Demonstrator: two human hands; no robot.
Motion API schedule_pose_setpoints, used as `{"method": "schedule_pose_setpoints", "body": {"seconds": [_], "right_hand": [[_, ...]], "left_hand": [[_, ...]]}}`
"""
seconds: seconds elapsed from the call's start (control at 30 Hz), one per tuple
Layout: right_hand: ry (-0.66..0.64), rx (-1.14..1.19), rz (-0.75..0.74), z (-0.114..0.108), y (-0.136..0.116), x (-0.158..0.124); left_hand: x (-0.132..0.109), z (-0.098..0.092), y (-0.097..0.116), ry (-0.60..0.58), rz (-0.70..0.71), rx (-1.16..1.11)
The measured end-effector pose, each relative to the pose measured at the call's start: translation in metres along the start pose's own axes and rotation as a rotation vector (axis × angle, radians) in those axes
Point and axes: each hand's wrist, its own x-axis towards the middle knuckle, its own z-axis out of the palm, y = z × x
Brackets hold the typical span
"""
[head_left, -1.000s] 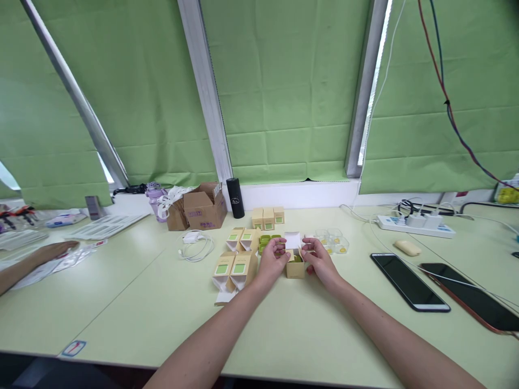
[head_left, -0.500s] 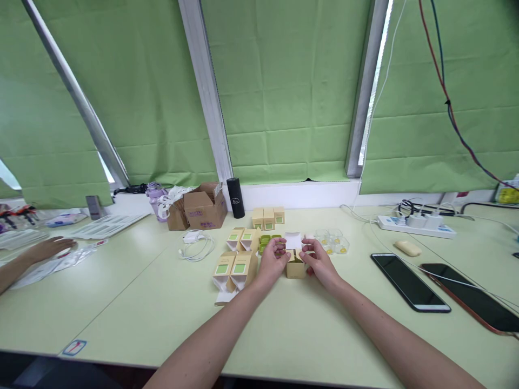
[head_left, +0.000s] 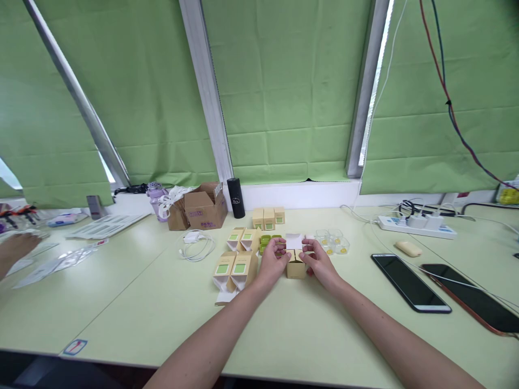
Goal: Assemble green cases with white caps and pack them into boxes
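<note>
Between my two hands a small brown cardboard box (head_left: 295, 270) stands on the table, its white-lined lid flap (head_left: 294, 241) raised at the back. My left hand (head_left: 274, 260) grips the box's left side, fingers curled and thumb at the top edge. On the opposite side my right hand (head_left: 317, 260) holds it in the same way. The two side flaps lie folded inward over the opening. Just behind my left hand are green containers (head_left: 265, 241), partly hidden. Clear plastic cups with yellow spots (head_left: 333, 241) sit beyond my right hand.
Several unfolded cardboard boxes (head_left: 240, 268) are left of my hands, with closed boxes (head_left: 268, 218) behind. A charger with cable (head_left: 197, 246), a carton (head_left: 205, 207) and a black bottle (head_left: 235, 198) stand farther left. Phones (head_left: 410, 282) and a power strip (head_left: 417, 226) lie right. Another person's hand (head_left: 18, 248) is far left.
The side flaps of the box have gone down, covering the dark green inside that showed between them. My hands barely moved. The other person's hand has shifted left, off the plastic bags.
</note>
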Motion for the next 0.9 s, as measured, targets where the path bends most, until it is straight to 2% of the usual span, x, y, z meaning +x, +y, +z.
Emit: {"method": "schedule_pose_setpoints", "body": {"seconds": [0.57,0.9], "right_hand": [[0.003,-0.017,-0.031,0.0005,0.003,0.0029],[0.017,-0.042,-0.107,-0.0001,0.0006,0.0028]], "left_hand": [[-0.0003,-0.0008,0.001,0.006,0.03,0.012],[0.0,0.0002,-0.0011,0.017,0.032,-0.003]]}}
